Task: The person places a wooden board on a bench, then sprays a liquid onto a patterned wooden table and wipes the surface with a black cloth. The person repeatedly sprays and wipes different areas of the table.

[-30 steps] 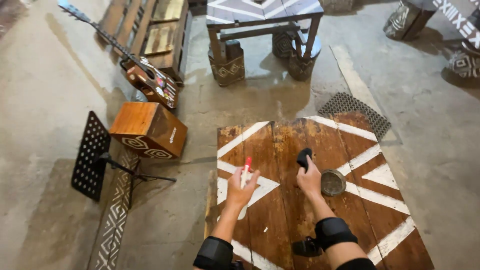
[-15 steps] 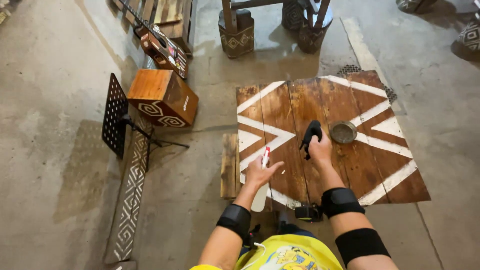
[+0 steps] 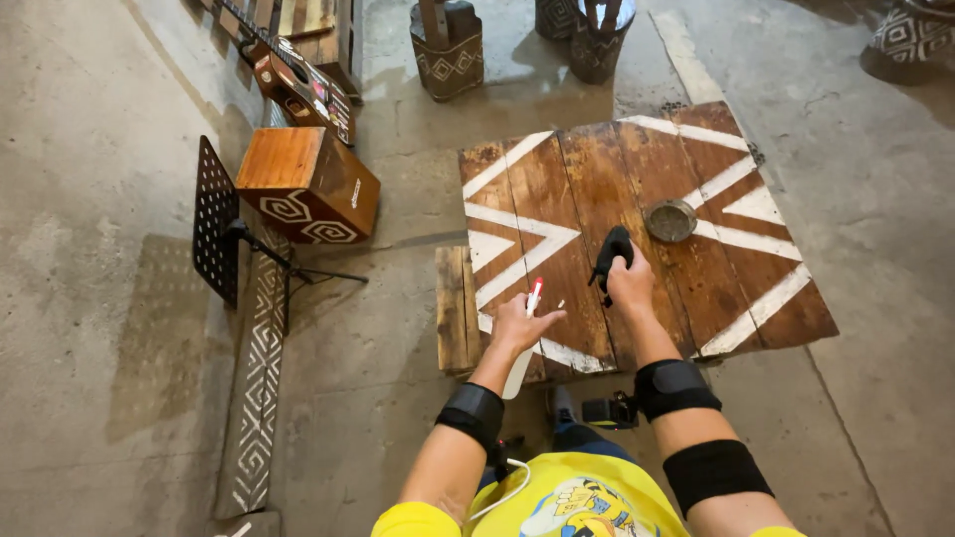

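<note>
My left hand grips a slim white stick-shaped tool with a red tip, held over the near left part of a wooden tabletop painted with white zigzag bands. My right hand is closed around a black device a little further in on the same tabletop. Both forearms wear black bands. A small round metal dish sits on the wood just right of my right hand.
A wooden box drum with white patterns stands on the concrete floor at left. A black music stand lies beside it, over a patterned plank. A guitar-like instrument and patterned stools are further back.
The view has drawn back and tilted, so the tabletop sits further from me. Both hands keep their hold and stay over the near part of the wood.
</note>
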